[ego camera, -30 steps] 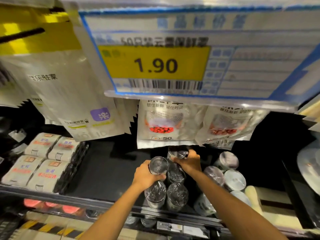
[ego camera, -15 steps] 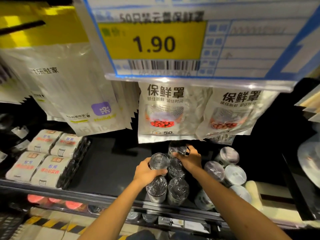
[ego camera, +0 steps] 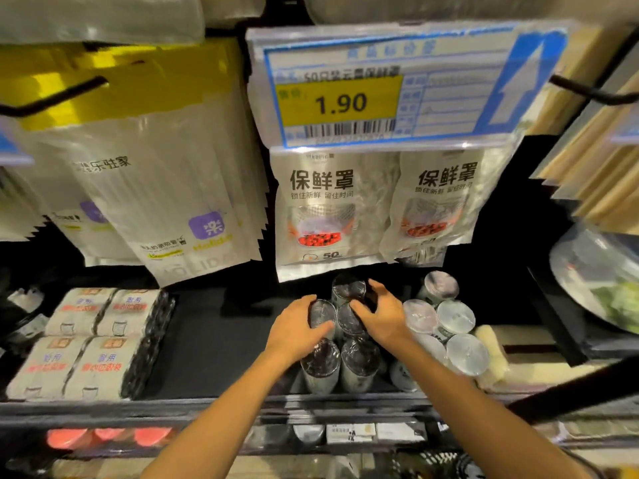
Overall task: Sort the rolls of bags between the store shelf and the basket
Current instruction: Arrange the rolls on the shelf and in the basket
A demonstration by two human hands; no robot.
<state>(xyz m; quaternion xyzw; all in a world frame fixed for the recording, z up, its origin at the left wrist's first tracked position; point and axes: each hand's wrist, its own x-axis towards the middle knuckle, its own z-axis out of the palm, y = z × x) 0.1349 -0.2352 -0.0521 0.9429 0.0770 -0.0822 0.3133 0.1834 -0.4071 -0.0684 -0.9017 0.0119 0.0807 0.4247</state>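
Dark shelving fills the view, and the store shelf (ego camera: 214,340) is a black board with a grey front rail (ego camera: 138,407) along its near edge. Both forearms reach over that rail to a cluster of rolls (ego camera: 358,361), wrapped in clear film and standing upright on the board.

The left hand (ego camera: 297,331) holds a dark roll (ego camera: 322,314) on the left side of the cluster, with the fingers curled round it and the thumb lying across its near side. The right hand (ego camera: 383,318) is just beside it, fingers spread apart, thumb on the top of the middle roll and fingertips reaching toward the back one. Whether it grips anything cannot be told.

Right of the right hand stand pale rolls (ego camera: 456,316), touching one another, and beyond them lies a cream roll (ego camera: 491,350). Well left of the left hand, across a bare stretch of board, are four flat packs (ego camera: 93,340) with red print.

Above and beyond both hands hang two food-cover packets (ego camera: 321,209), their lower edges hiding the back of the shelf. A price tag (ego camera: 380,98) reading 1.90 juts out over them. Up and left of the left hand hang white packets (ego camera: 166,188) and a yellow bag (ego camera: 121,74). Far right of the right hand sits a wrapped bowl (ego camera: 598,281). Below the rail, under the left forearm, red items (ego camera: 65,437) show on a lower level.
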